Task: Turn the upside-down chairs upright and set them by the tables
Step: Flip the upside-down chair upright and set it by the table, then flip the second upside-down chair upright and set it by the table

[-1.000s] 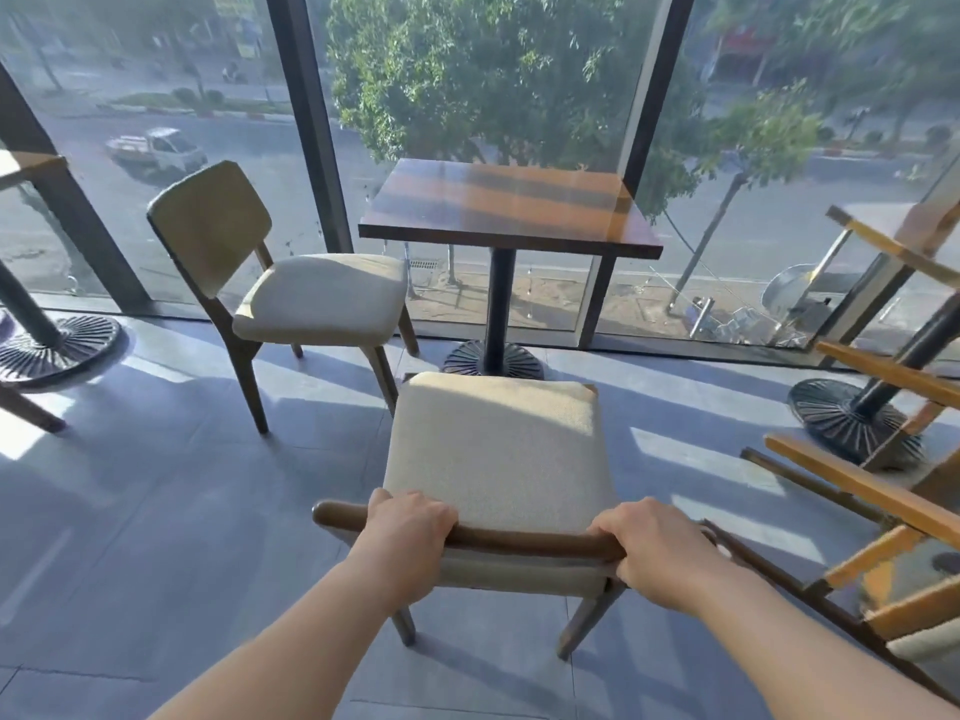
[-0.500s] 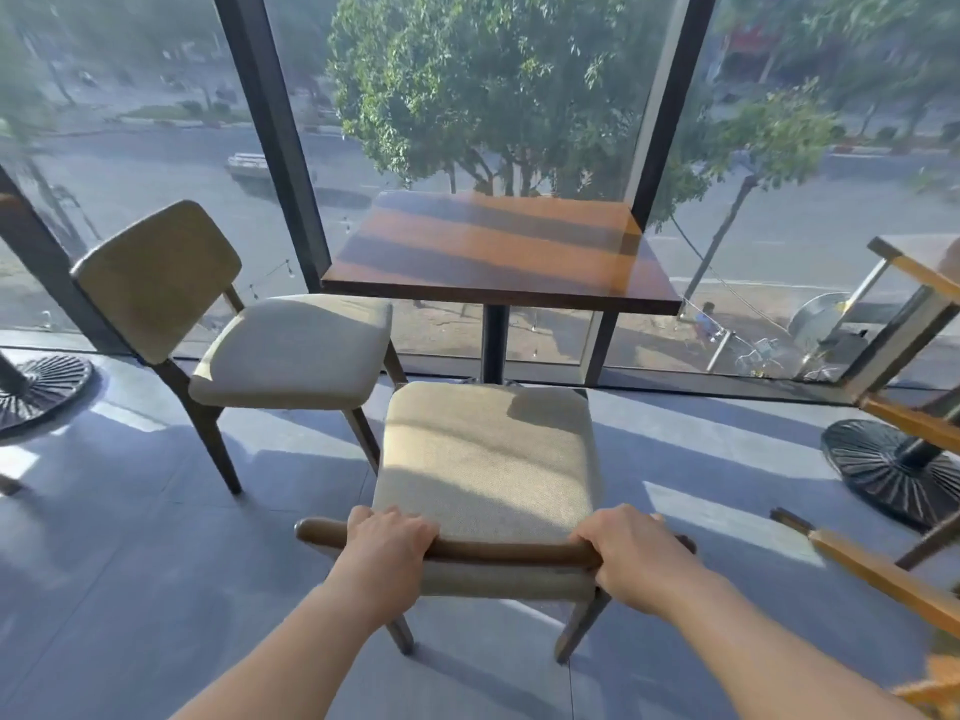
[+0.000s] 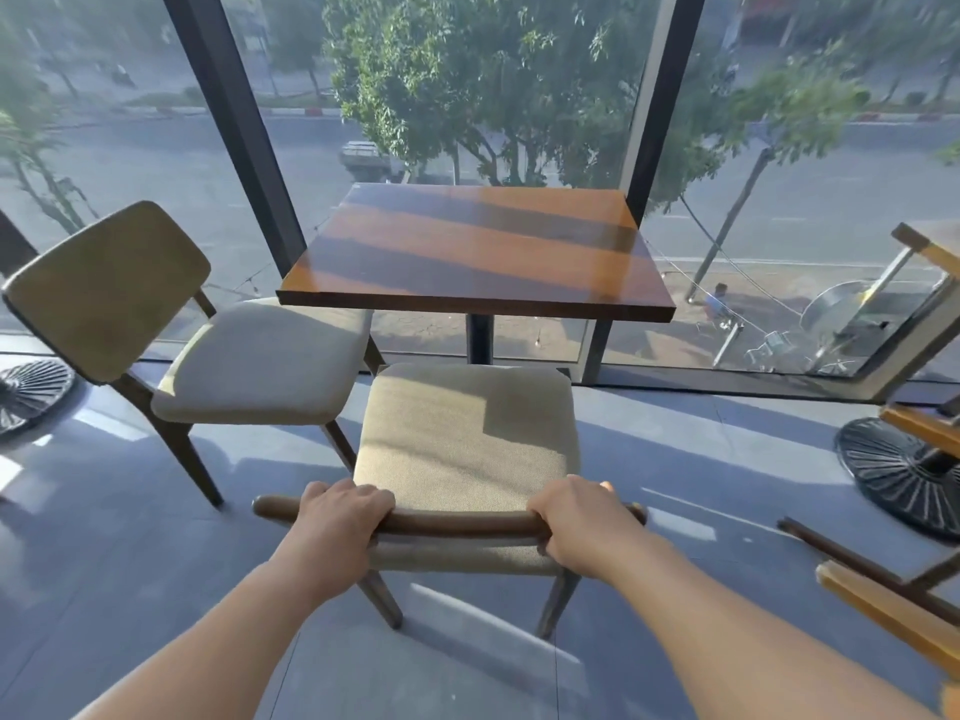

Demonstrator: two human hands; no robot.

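Note:
An upright wooden chair with a beige seat [image 3: 467, 439] stands right in front of me, its front edge reaching under the near side of the brown square table [image 3: 478, 252]. My left hand [image 3: 340, 517] and my right hand [image 3: 576, 517] both grip the dark top rail of its backrest, one at each end. A second upright chair [image 3: 260, 361] with a beige back and seat sits at the table's left side. At the far right, pale wooden legs of an upside-down chair [image 3: 904, 610] stick up.
A floor-to-ceiling window with dark mullions [image 3: 234, 122] runs just behind the table. Black round table bases stand at the left edge [image 3: 31, 392] and at the right [image 3: 904, 480]. Grey tiled floor lies open to my left and behind the chair.
The chair in my hands has slid forward toward the table, its seat now reaching the table's near edge. I have stepped closer. Both hands have kept their grip on the backrest.

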